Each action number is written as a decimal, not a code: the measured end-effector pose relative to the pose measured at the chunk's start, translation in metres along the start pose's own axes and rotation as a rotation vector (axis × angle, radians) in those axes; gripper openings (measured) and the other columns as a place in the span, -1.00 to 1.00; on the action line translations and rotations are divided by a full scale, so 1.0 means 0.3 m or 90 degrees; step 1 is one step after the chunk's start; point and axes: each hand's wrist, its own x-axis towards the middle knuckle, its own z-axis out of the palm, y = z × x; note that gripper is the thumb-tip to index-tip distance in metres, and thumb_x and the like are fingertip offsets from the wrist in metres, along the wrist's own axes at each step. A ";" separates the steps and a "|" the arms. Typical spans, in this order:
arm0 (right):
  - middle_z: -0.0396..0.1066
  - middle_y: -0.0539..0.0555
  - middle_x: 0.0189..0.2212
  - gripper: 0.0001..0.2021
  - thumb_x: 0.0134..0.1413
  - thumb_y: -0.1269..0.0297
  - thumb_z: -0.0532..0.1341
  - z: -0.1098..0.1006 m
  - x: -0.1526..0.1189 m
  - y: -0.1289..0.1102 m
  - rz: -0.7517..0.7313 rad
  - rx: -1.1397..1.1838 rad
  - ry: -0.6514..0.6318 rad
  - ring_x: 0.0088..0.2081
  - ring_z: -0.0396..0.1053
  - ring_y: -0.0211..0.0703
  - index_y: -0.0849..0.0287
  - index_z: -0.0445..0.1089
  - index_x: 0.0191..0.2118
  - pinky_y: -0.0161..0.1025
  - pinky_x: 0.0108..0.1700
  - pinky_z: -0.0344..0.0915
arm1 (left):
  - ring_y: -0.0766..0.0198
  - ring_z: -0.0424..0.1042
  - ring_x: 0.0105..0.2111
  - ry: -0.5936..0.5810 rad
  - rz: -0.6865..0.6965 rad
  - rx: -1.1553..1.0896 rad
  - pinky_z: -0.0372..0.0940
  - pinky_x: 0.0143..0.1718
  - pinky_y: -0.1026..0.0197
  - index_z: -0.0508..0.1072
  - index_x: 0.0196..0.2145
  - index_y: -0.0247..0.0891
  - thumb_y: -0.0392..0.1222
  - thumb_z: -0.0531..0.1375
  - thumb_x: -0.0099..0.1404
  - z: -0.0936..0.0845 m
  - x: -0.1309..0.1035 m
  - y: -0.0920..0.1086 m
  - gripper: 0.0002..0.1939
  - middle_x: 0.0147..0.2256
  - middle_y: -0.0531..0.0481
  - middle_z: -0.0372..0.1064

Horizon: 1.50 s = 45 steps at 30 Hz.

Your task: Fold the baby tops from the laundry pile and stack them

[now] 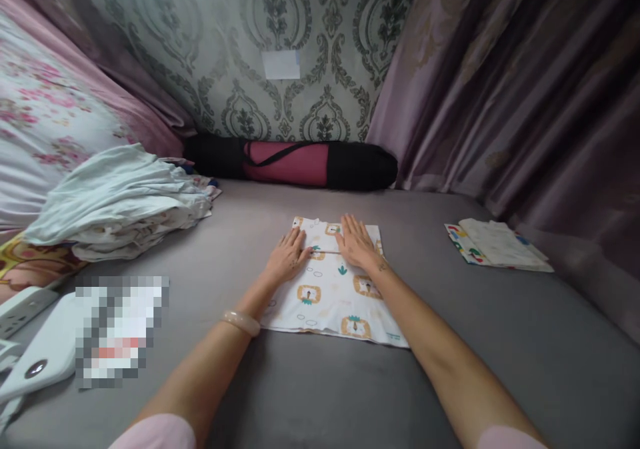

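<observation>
A white cloth printed with lion faces [327, 302], which looks like a folded child's garment, lies flat on the grey bed sheet in front of me. Its far part is folded over, leaving a crease across it. My left hand [290, 255] rests palm down on its left edge by that crease, fingers stretched out. Flat on the far right part lies my right hand [356, 241], its fingers extended and close together. Neither hand grips the cloth. A pale bangle [241, 323] circles my left wrist.
Crumpled clothes [125, 195] are heaped at the left. A folded cloth [500, 243] lies at the right. Along the wall stretches a black and maroon long bag [293, 163]. A white power bank [45, 352] and a power strip [23, 309] sit at the near left, beside a blurred-out item.
</observation>
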 end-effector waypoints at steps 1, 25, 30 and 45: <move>-0.21 0.24 0.37 -0.35 0.32 0.10 -0.25 0.008 0.003 -0.019 -0.024 0.007 -0.016 0.38 -0.28 -0.05 0.46 -0.12 0.36 -0.09 0.35 -0.36 | 0.01 -0.10 0.33 0.004 -0.001 -0.007 -0.08 0.28 -0.05 0.07 0.28 -0.38 0.11 -0.16 0.42 -0.001 -0.002 -0.001 -0.36 0.33 -0.29 -0.12; -0.21 0.20 0.38 -0.36 0.32 0.10 -0.24 0.082 0.099 -0.223 -0.111 0.058 -0.114 0.38 -0.33 -0.05 0.44 -0.13 0.36 -0.04 0.34 -0.39 | 0.09 0.08 0.26 0.136 -0.079 -0.214 0.00 0.28 -0.01 0.04 0.26 -0.48 -0.24 -0.10 0.25 0.017 0.005 -0.043 -0.37 0.25 -0.33 0.07; -0.13 0.25 0.36 -0.39 0.32 0.14 -0.23 0.044 0.129 -0.259 -0.088 0.065 -0.119 0.37 -0.24 0.00 0.44 -0.06 0.34 0.00 0.33 -0.32 | 0.08 0.05 0.28 0.149 -0.113 -0.264 -0.01 0.28 -0.05 0.02 0.28 -0.42 -0.25 -0.08 0.24 0.015 0.009 -0.046 -0.35 0.27 -0.28 0.04; -0.20 0.20 0.38 -0.41 0.28 0.25 -0.15 0.094 0.172 -0.342 -0.132 0.095 -0.099 0.38 -0.29 -0.02 0.45 -0.10 0.35 -0.07 0.34 -0.35 | 0.15 0.11 0.25 0.145 -0.143 -0.318 0.01 0.29 0.04 0.13 0.26 -0.36 -0.15 -0.14 0.38 -0.018 0.009 -0.031 -0.46 0.26 -0.18 0.11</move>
